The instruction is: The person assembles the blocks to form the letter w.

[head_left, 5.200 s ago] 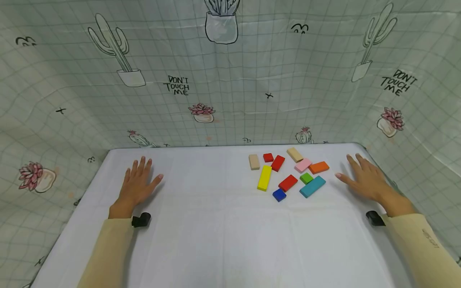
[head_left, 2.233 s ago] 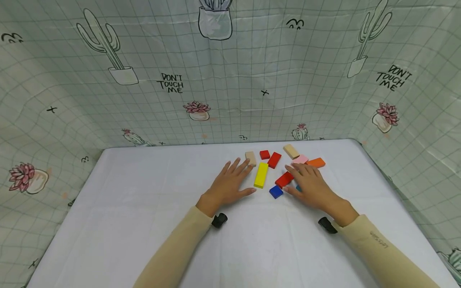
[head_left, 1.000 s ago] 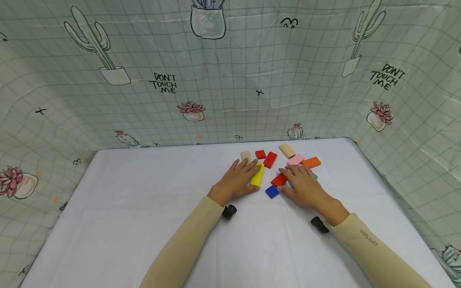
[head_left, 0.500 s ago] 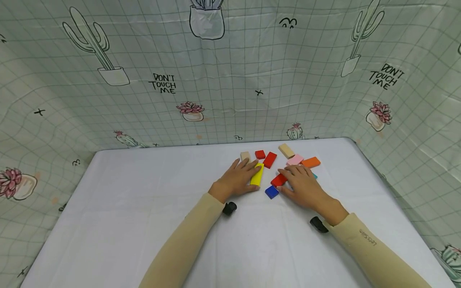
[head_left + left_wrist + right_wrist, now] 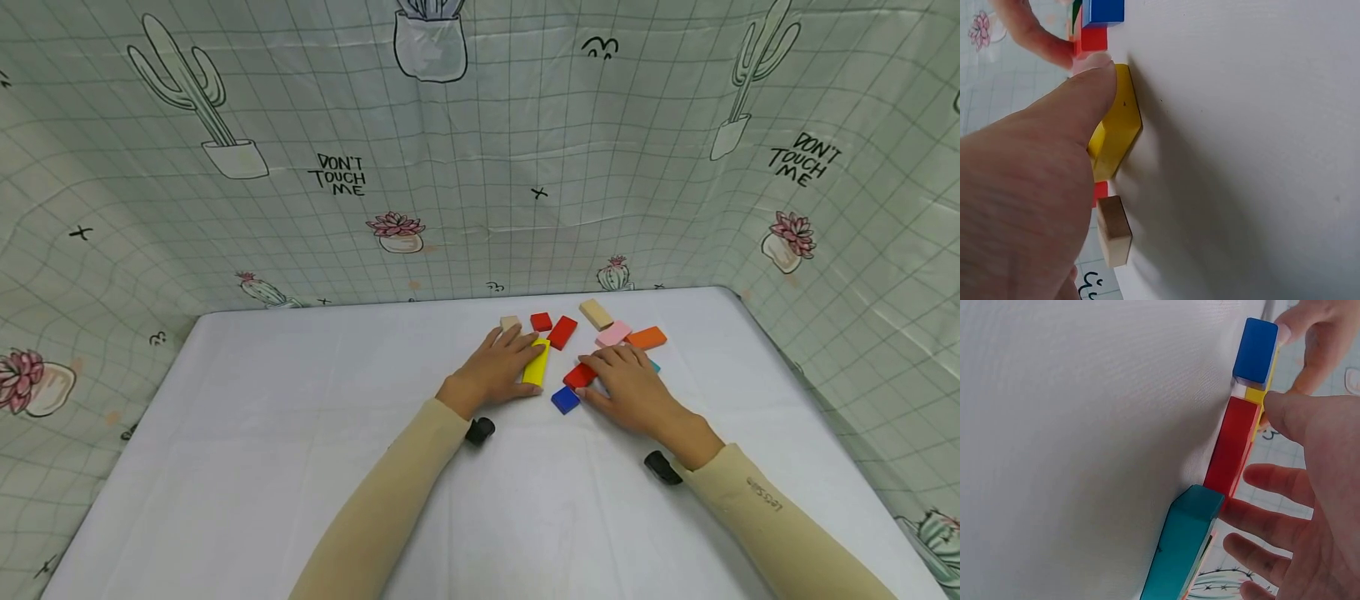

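My left hand (image 5: pixel 491 371) pinches a long yellow block (image 5: pixel 536 368), thumb at its near end and fingertips over its far end. In the left wrist view, the thumb covers part of the yellow block's (image 5: pixel 1124 112) end. My right hand (image 5: pixel 630 392) hovers with spread fingers around a red block (image 5: pixel 578 376); its thumb is near a small blue block (image 5: pixel 566 400). The right wrist view shows a gap between most fingers and the red block (image 5: pixel 1232 447). A teal block (image 5: pixel 1188 550) lies below that hand, mostly hidden from the head view.
Behind the hands lie a small red block (image 5: pixel 541 322), another red block (image 5: pixel 562 332), a beige block (image 5: pixel 596 314), a pink one (image 5: pixel 613 333) and an orange one (image 5: pixel 647 337). A second beige block (image 5: pixel 510 322) sits beyond my left fingers. Printed cloth hangs behind the white table (image 5: pixel 315 433).
Both hands have come in from the table's sides to the blocks. Over the last half second my left hand has shifted slightly, the yellow block with it; the right hand stays almost still.
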The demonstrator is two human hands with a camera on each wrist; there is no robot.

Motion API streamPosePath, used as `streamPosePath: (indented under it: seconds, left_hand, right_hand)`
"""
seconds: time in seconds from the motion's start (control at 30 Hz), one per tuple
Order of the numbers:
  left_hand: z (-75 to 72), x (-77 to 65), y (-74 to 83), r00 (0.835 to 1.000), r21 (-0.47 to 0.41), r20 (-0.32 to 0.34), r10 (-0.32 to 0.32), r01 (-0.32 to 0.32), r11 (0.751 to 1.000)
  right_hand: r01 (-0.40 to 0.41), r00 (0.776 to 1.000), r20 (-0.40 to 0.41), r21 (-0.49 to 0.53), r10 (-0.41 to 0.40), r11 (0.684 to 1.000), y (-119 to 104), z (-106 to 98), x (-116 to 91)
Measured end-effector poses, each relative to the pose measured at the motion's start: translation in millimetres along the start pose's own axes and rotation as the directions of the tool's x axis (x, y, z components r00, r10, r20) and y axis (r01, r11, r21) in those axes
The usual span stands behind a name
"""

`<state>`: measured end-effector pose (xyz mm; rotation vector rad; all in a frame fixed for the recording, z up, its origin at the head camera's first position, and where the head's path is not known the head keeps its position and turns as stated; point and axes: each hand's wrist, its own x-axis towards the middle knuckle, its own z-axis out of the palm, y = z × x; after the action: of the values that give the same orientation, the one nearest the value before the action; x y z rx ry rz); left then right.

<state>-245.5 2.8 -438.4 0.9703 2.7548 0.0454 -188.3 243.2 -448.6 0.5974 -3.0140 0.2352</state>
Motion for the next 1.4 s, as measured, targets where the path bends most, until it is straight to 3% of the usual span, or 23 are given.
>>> streamPosePath:
  seconds: [0.4, 0.87, 1.17, 1.4]
  left_hand:
    - [0.7, 0.7, 1.5, 1.0, 0.025, -0.009, 0.001, -0.001, 1.0]
    - [-0.5, -5.2, 4.7, 0.989, 0.1, -0.145, -0.004, 0.019, 0.995]
    - [-3.7, -20.6, 6.1, 0.978, 0.107, -0.205, -0.042, 0.065, 0.992]
    - [-5.3, -40.2, -1.3, 0.969, 0.043, -0.225, -0.098, 0.111, 0.993]
  right_hand:
    - [-0.007, 1.0, 0.015, -0.012, 0.007, 1.0, -2.8, -1.2, 1.6]
    - [-0.009, 1.0, 0.009, -0.013, 0.009, 1.0, -4.4, -1.5, 4.0]
    - [-0.011, 1.0, 0.011, -0.016, 0.011, 1.0, -5.7, -1.9, 4.8]
    - [-0.015, 1.0, 0.023, -0.011, 0.016, 1.0, -6.5, -2.0, 5.4]
